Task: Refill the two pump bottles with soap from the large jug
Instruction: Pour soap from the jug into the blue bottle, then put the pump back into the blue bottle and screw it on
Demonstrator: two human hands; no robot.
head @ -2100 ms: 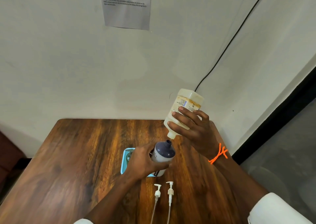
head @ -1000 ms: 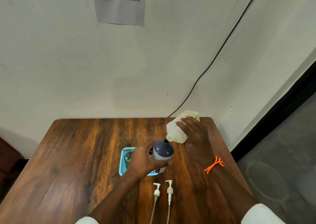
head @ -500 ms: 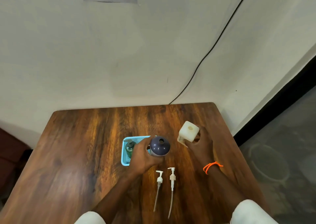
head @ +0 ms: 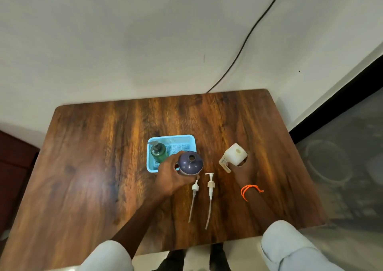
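Observation:
A dark purple pump bottle (head: 190, 163) stands upright on the wooden table (head: 93, 167) with its neck open; my left hand (head: 172, 177) is wrapped around its side. The cream soap jug (head: 234, 155) stands upright to the right, mouth open and facing up, with my right hand (head: 242, 171) closed on its near side. A green bottle (head: 158, 151) with a pump head on it sits in the left of a light blue basket (head: 191, 139). Two white pump heads with long tubes, one (head: 193, 196) beside the other (head: 210, 194), lie on the table in front of the bottles.
The table's back edge meets a white wall, where a black cable (head: 244, 42) runs down behind the table. The right table edge drops to a grey floor (head: 342, 156). White sleeves show at the bottom of the view.
The jug went from tipped over the purple bottle's neck to standing upright on the table at the right. The purple bottle came down to stand upright. The camera tilted down.

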